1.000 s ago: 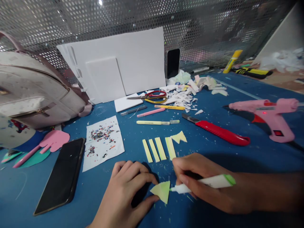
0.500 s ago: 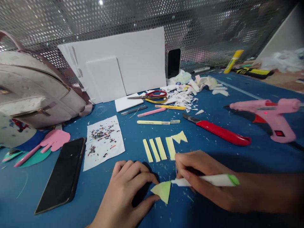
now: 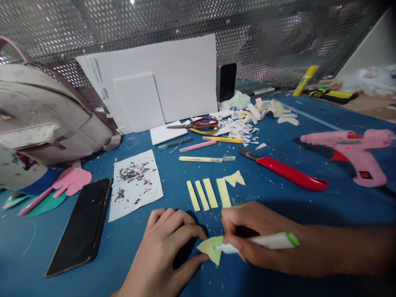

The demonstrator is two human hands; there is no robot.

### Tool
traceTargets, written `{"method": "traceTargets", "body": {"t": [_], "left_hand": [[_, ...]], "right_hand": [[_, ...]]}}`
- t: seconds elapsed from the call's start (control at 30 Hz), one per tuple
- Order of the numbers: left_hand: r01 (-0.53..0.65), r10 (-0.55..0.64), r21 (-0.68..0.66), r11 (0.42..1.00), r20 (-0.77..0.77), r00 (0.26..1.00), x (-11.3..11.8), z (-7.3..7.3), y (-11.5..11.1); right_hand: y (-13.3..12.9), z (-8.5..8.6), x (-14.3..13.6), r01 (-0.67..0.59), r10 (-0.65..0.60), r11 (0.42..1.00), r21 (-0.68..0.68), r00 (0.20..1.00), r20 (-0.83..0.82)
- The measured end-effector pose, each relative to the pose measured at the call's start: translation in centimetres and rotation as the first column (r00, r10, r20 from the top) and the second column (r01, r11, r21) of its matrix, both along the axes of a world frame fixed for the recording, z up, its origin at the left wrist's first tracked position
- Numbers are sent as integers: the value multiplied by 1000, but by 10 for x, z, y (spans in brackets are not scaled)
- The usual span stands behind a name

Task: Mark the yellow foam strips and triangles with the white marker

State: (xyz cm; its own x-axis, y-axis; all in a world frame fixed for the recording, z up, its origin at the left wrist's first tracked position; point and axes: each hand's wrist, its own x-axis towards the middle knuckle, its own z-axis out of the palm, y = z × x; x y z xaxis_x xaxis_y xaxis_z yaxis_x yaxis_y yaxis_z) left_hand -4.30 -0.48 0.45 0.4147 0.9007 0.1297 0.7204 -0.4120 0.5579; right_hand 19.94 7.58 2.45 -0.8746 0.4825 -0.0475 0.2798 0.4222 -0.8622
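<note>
Between thumb and index finger, my left hand [image 3: 170, 251] pinches the left corner of a small yellow-green foam triangle [image 3: 209, 252] on the blue table. My right hand [image 3: 256, 237] grips a white highlighter [image 3: 269, 241] with a green end, its tip on the triangle's face. Just beyond my hands lie several pale yellow-green strips [image 3: 210, 193] side by side and a notched piece [image 3: 235, 179] of the same colour.
A red utility knife [image 3: 291, 174] and a pink glue gun [image 3: 355, 152] lie to the right. Scissors [image 3: 204, 126], pens [image 3: 198, 146] and white scraps [image 3: 238, 126] are further back. At left are a phone [image 3: 82, 227], a bead-covered paper [image 3: 136, 185] and a backpack [image 3: 55, 115].
My right hand has shifted left and slightly down, taking the highlighter tip from the triangle's right edge onto its face. My left hand keeps its place on the triangle.
</note>
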Motion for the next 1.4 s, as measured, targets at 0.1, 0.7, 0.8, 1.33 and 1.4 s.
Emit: {"method": "traceTargets", "body": {"t": [0.1, 0.7, 0.8, 1.33, 1.4], "left_hand": [[-6, 6, -15, 1000, -16, 1000, 1, 2, 0], [-29, 29, -28, 999, 4, 1000, 3, 4, -1], [-23, 22, -27, 999, -10, 1000, 3, 3, -1], [-18, 18, -27, 999, 4, 1000, 1, 2, -1], [-18, 18, -27, 999, 9, 1000, 1, 3, -1]], "right_hand": [[0, 1, -1, 7, -6, 1000, -24, 1000, 6], [-2, 3, 0, -64, 65, 993, 99, 998, -5], [-2, 2, 1, -107, 112, 989, 103, 993, -38], [-2, 3, 0, 45, -44, 998, 34, 999, -18], [-2, 2, 0, 15, -14, 999, 48, 1000, -22]]}}
